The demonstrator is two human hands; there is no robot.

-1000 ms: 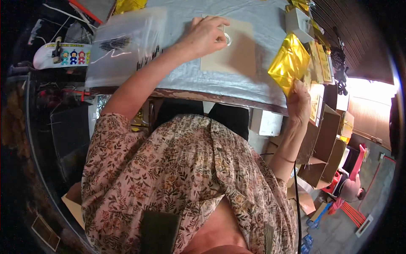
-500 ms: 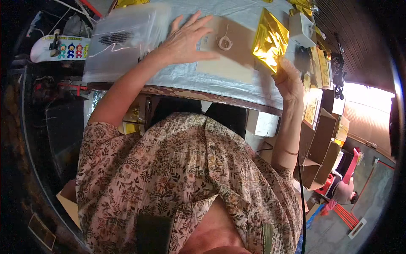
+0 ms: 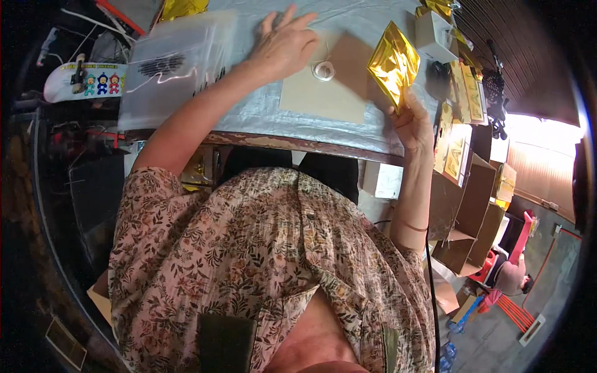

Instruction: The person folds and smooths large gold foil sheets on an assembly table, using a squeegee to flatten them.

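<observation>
My right hand (image 3: pixel 413 121) pinches the lower corner of a shiny gold foil balloon-like flat piece (image 3: pixel 394 65), which it holds up above the right side of the table. My left hand (image 3: pixel 285 45) hovers at the far middle, fingers loosely apart and holding nothing I can see. A beige card sheet (image 3: pixel 320 102) lies on the silvery table cover (image 3: pixel 252 112), just to the right of that hand. On the card rests a small coil of white ribbon or string (image 3: pixel 323 71).
A stack of clear plastic sheets or bags (image 3: pixel 168 87) covers the table's left side. White box (image 3: pixel 434 37) and yellow-printed packages (image 3: pixel 460 93) line the right side. Open cardboard boxes (image 3: pixel 463 217) stand beside me at right. Another person (image 3: pixel 509 276) is farther off at right.
My left hand has shifted right and away from me, its fingers drawing closer together. The gold foil piece has turned more upright in my right hand. The view has shifted slightly.
</observation>
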